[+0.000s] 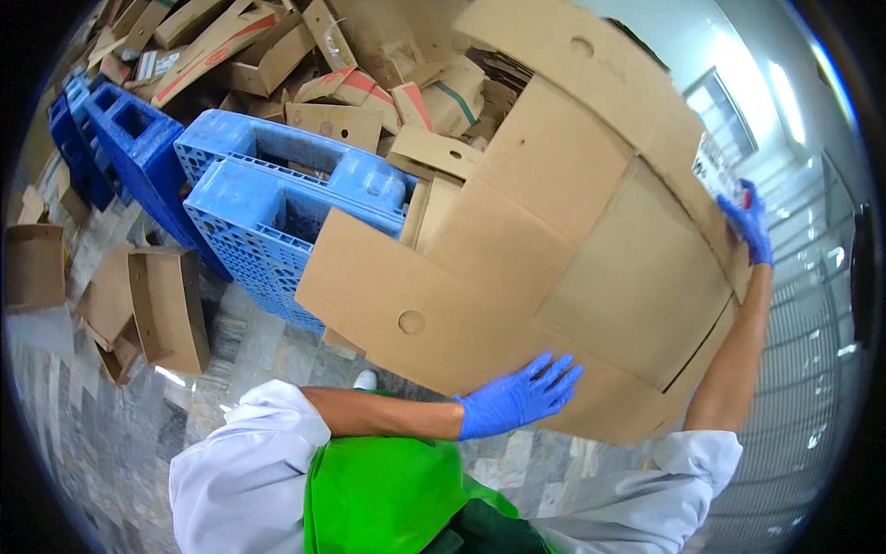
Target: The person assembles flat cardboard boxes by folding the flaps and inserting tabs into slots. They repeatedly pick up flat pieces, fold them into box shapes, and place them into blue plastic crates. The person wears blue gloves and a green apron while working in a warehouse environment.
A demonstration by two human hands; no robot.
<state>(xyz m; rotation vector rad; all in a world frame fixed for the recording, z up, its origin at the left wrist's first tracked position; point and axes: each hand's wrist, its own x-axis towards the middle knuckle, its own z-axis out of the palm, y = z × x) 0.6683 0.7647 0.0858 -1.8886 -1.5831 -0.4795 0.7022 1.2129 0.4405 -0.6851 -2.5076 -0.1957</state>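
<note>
A large, mostly flattened brown cardboard box (498,231) with round cut-outs spreads in front of me, over more cardboard. My left hand (520,397), in a blue glove, rests flat on its near edge with the fingers stretched out. At the far right, my right hand (749,226), also gloved in blue, grips the box's outer edge beside a raised long flap. Part of those fingers is hidden by the angle. Just beyond the flap, next to the right hand, a white printed patch (715,171) shows.
Light blue plastic pallets (268,208) stand on edge left of the cardboard, with darker blue pallets (148,157) farther left. Behind them lies a heap of loose boxes (314,65). Open cardboard trays (168,309) lie on the tiled floor (249,355). A ribbed grey surface (803,397) runs along the right.
</note>
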